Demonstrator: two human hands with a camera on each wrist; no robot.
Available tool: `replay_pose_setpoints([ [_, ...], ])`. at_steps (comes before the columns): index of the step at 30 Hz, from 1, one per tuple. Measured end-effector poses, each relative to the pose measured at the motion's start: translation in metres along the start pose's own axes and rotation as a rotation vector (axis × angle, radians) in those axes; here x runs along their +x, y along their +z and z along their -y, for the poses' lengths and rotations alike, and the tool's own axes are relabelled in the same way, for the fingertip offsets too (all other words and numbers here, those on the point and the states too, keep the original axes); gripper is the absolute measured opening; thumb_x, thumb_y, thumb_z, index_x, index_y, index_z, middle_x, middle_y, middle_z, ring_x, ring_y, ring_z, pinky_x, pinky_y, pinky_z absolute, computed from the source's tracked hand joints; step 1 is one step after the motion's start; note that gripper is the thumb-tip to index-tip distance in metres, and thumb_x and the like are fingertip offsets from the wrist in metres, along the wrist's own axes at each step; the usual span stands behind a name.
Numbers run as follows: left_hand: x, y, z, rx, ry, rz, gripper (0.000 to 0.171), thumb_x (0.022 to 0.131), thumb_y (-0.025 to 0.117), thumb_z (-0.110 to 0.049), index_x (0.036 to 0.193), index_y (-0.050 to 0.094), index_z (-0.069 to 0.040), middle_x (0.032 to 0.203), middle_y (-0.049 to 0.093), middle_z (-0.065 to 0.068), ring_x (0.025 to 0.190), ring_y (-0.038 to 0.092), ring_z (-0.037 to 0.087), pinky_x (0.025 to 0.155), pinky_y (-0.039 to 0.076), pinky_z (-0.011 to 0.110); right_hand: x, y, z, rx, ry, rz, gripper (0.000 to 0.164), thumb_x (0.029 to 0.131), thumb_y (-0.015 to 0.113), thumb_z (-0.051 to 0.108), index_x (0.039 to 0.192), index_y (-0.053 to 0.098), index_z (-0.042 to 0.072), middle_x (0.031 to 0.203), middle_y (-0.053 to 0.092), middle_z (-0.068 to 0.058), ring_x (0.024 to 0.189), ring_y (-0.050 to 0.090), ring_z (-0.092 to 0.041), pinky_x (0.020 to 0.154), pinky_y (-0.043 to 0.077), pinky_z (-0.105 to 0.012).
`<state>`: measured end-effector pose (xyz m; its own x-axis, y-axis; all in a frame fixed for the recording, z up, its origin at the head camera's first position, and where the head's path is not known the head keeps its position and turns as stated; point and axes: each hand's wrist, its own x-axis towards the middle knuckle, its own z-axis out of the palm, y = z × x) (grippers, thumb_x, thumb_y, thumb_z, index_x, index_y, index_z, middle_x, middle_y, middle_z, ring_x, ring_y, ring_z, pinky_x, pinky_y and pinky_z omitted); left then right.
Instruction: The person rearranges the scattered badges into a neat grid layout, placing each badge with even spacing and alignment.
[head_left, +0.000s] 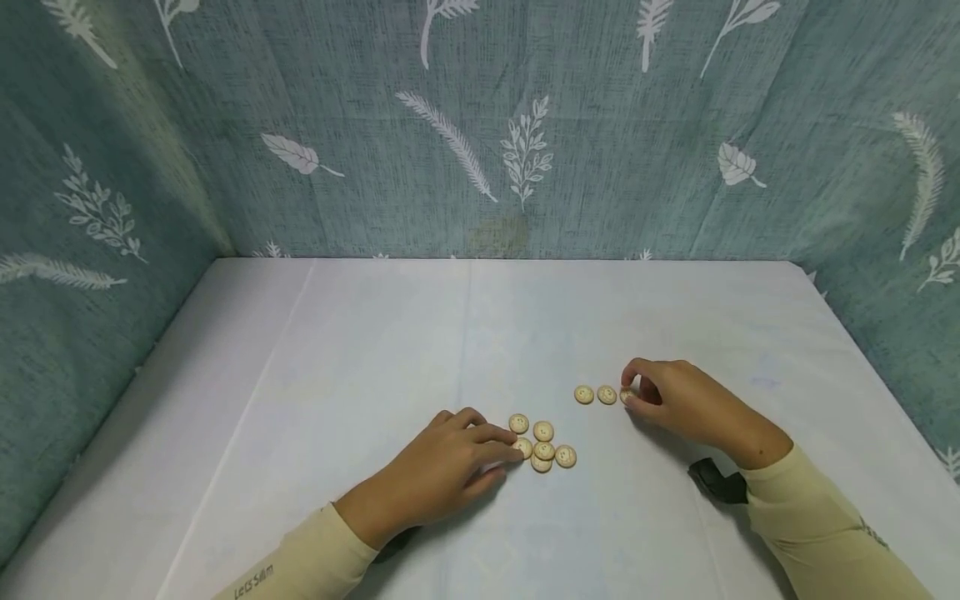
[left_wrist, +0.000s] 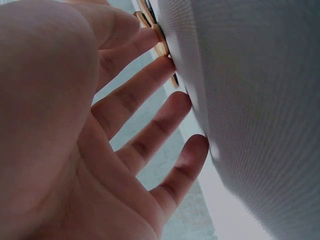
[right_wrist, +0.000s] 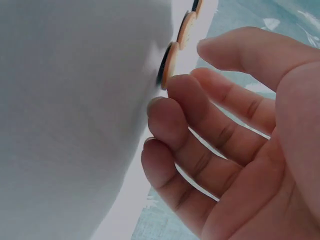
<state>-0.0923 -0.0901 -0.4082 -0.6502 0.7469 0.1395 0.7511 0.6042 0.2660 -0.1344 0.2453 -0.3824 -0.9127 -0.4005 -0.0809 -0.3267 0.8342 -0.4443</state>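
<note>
Several round, wood-coloured buttons lie on the white table in two groups. My left hand (head_left: 457, 462) rests beside the loose cluster, index and middle fingertips on its left button (head_left: 522, 448). Another button (head_left: 543, 451) overlaps the one below it. In the left wrist view, my spread fingers (left_wrist: 145, 135) reach down to the cloth by the buttons (left_wrist: 160, 42). My right hand (head_left: 675, 400) is at the right end of a row of three, fingertips right at the last button (head_left: 626, 396). In the right wrist view, the thumb stands apart from that button (right_wrist: 169, 65), which shows a dark underside.
The row's other buttons (head_left: 584, 395) lie to the left of my right hand. A white cloth covers the table (head_left: 337, 358). Green leaf-printed fabric (head_left: 360, 167) hangs behind and at both sides. A dark wrist strap (head_left: 716, 481) shows under the right sleeve.
</note>
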Motion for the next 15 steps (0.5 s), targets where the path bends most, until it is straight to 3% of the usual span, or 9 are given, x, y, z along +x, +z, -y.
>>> replay_pose_setpoints([
  [15,0.0,-0.002,0.001,-0.005,0.003,0.01,0.024,0.098,0.064,-0.03,0.121,0.072,-0.03,0.128,0.067,-0.014,0.113,0.058,0.012,0.084,0.044,0.037,-0.003,-0.003,0.015,-0.071,-0.06,-0.071,0.011,0.091,0.069,0.012,0.103,0.068,0.012,0.067,0.052,0.011,0.061,0.045,-0.003,0.058,0.041,-0.024],
])
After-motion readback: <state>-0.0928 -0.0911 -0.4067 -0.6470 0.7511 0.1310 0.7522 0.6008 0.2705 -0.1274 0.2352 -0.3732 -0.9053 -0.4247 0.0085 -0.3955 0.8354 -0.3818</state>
